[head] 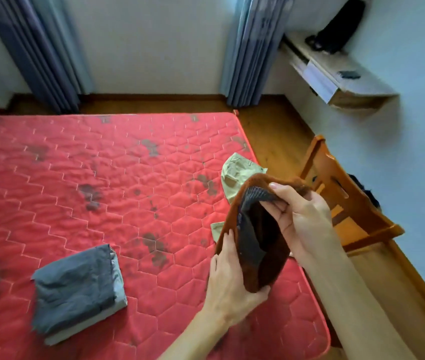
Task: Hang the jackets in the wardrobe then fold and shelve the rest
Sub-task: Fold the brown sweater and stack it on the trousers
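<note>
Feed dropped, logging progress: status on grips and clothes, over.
Left grip and right grip both holding brown garment, lifted over mattress. Grey folded pile lies lower left. Khaki garment unfolded behind. Nothing blocking.

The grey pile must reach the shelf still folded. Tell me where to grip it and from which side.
Grip under the pale bottom layer of the folded grey pile, coming in flat from its left and right edges. It lies flat on the mattress as two stacked pieces; a grip on the top alone would likely separate them.
</note>
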{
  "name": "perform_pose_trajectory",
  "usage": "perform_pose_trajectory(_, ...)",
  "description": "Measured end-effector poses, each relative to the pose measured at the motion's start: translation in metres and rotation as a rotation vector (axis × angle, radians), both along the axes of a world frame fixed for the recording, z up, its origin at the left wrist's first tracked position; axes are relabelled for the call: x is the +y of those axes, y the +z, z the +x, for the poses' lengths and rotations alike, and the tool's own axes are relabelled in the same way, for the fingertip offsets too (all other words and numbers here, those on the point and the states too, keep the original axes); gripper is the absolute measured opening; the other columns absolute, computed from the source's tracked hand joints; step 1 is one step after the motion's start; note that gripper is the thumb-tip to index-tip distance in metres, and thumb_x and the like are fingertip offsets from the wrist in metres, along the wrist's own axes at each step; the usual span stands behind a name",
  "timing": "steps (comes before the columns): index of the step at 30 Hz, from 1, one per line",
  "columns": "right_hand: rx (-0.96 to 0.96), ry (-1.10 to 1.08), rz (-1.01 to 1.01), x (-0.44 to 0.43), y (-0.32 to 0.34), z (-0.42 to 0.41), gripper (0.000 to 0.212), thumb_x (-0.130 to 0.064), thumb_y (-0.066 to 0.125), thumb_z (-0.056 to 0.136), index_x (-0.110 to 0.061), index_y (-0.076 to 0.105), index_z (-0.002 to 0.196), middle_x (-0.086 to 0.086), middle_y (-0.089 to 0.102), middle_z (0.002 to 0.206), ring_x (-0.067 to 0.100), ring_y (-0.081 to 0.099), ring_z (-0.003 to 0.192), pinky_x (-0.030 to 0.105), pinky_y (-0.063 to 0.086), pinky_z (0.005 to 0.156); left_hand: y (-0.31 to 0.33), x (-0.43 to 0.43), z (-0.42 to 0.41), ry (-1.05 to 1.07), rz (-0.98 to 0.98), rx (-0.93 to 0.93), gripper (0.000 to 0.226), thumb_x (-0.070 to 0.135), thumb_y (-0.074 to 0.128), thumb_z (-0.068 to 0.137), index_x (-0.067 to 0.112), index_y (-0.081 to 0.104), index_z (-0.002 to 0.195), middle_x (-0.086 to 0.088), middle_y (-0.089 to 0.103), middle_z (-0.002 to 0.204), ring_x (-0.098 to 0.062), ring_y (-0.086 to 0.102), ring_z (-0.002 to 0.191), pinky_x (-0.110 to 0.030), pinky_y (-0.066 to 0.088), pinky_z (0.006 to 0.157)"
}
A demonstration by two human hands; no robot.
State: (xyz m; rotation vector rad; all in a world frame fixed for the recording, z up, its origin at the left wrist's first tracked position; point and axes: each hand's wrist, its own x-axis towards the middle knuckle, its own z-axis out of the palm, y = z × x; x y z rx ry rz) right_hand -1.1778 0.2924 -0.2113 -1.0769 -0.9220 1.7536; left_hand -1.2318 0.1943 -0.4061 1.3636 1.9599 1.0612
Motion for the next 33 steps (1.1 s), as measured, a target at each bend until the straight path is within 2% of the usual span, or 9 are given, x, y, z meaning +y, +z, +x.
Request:
perform_pose_trajectory(4,-0.115,-0.036,0.205,-0.014,0.061,-0.004,0.015,-0.003,0.069,0.088,-0.004,0.055,0.085,0.022,0.07,0.103,0.023,0.076,0.089,0.027,0.06,0.07,0.046,0.006,-0.006,0.064,-0.063,0.109,0.14,0.043,0.083,0.06,0.03,-0.021,0.153,-0.006,0.013,0.167,-0.032,0.03,0.146,-0.048,0.031,0.116)
perform_pose_trajectory(8,-0.113,-0.148,0.457,-0.016,0.103,0.01,0.02,-0.001,0.068,0.089,-0.015,0.055,0.082,0.021,0.066,0.097,0.025,0.075,0.09,0.033,0.061,0.07,0.081,0.006,-0.028,0.098,0.196,0.056,0.093,0.004,0.069,0.076,0.027,0.02,0.152,-0.007,0.049,0.144,-0.035,0.061,0.113,-0.051,0.052,0.09)
perform_pose_trajectory(12,-0.146,-0.093,0.485,0.002,0.125,0.029,0.022,0.001,0.058,0.093,-0.016,0.072,0.097,0.005,0.073,0.088,0.021,0.075,0.09,0.033,0.062,0.075,0.12,-0.003,-0.094,-0.022,0.344,0.082,0.048,-0.001,0.064,0.084,0.019,0.059,0.127,0.0,0.065,0.115,-0.015,0.064,0.103,-0.018,0.047,0.092)
perform_pose_trajectory(16,-0.343,0.097,0.551,0.024,0.123,0.047,0.032,0.006,0.066,0.085,-0.014,0.074,0.109,0.005,0.075,0.093,0.016,0.074,0.092,0.028,0.058,0.087,0.174,-0.025,-0.166,0.14,0.381,0.253,0.043,-0.015,0.055,0.07,0.023,0.063,0.09,0.008,0.06,0.07,0.003,0.048,0.069,-0.005,0.036,0.063)
perform_pose_trajectory(19,-0.698,0.235,0.753,0.03,0.11,0.054,0.036,0.002,0.078,0.078,-0.016,0.073,0.109,-0.004,0.076,0.092,0.001,0.072,0.082,0.014,0.054,0.082,0.213,-0.043,-0.202,0.213,0.375,0.356,0.022,-0.008,0.063,0.078,0.008,0.071,0.092,0.003,0.066,0.073,0.002,0.054,0.067,-0.005,0.037,0.063)
perform_pose_trajectory(23,-0.804,0.209,0.792,0.042,0.092,0.053,0.01,-0.016,0.074,0.086,-0.013,0.074,0.095,0.001,0.076,0.076,0.012,0.075,0.068,0.029,0.061,0.072,0.245,-0.063,-0.214,0.167,0.334,0.425,0.022,-0.006,0.077,0.076,0.011,0.075,0.089,0.003,0.071,0.075,0.008,0.062,0.072,-0.004,0.04,0.064)
perform_pose_trajectory(27,-1.167,0.065,1.121,0.054,0.076,0.047,0.026,-0.038,0.069,0.088,-0.014,0.077,0.095,0.003,0.061,0.086,0.023,0.06,0.082,0.041,0.052,0.079,0.253,-0.075,-0.215,0.082,0.273,0.426,0.017,0.012,0.086,0.075,0.02,0.073,0.084,0.008,0.071,0.074,0.0,0.062,0.071,-0.012,0.045,0.064)
perform_pose_trajectory(30,-1.081,0.065,1.125,0.056,0.072,0.042,0.029,-0.034,0.067,0.092,-0.006,0.075,0.094,0.006,0.054,0.095,0.027,0.056,0.093,0.039,0.046,0.088,0.252,-0.084,-0.22,0.034,0.164,0.441,0.017,0.025,0.086,0.075,0.016,0.072,0.079,0.005,0.069,0.07,-0.007,0.058,0.065,-0.029,0.048,0.065)
perform_pose_trajectory(33,-0.94,0.123,1.071,0.049,0.074,0.043,0.031,-0.031,0.056,0.099,-0.007,0.068,0.084,0.005,0.061,0.076,0.028,0.061,0.078,0.032,0.039,0.071,0.252,-0.1,-0.225,-0.002,0.068,0.445,0.03,0.046,0.087,0.066,0.024,0.072,0.08,0.007,0.069,0.07,-0.013,0.062,0.069,-0.034,0.05,0.067)
